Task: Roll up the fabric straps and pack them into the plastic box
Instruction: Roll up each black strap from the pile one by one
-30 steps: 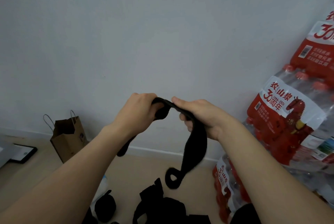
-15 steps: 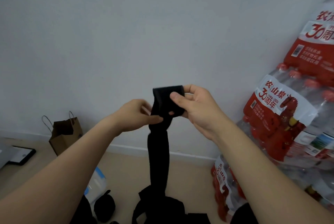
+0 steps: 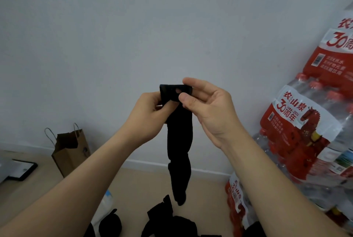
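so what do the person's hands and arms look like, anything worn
The left hand and right hand are bare: no gloves, rings or watch visible. The left forearm and right forearm are bare too, with no sleeve in view.

High in the middle: strap, pinched at its top between left hand on one side and right hand on the other. Hangs straight down from there. Below its loose end, on the floor: heap of straps. Left of the heap: rolled strap, just beside the plastic box, half hidden behind the left arm. Farther left, by the wall: paper bag. Far right: packs of bottles, stacked up.
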Motion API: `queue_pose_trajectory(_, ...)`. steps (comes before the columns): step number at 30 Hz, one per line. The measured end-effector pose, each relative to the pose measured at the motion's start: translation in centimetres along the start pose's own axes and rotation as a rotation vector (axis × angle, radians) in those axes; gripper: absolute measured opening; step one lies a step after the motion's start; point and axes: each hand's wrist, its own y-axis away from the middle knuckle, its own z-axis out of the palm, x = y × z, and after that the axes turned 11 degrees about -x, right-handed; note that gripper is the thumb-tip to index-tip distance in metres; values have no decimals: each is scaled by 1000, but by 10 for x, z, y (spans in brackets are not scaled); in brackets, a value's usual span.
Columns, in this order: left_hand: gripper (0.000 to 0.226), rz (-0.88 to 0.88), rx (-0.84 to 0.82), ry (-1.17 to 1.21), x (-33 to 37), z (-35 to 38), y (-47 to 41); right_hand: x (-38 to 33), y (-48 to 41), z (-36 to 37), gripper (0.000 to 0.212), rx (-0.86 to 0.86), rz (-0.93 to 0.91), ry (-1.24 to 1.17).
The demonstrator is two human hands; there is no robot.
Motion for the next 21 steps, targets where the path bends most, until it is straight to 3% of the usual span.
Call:
queue_pose_trajectory(6, 20, 80, 46, 131, 4, -6, -4, 4, -4, -1, 26, 134, -22, 287)
queue_pose_trajectory(14, 15, 67, -44, 201, 10, -13, 2, 9, -7, -6, 4, 222, -74, 637)
queue_pose_trajectory(21, 13, 37, 78, 270, 12, -14, 2, 3, -1, -2, 14, 133, -147, 493)
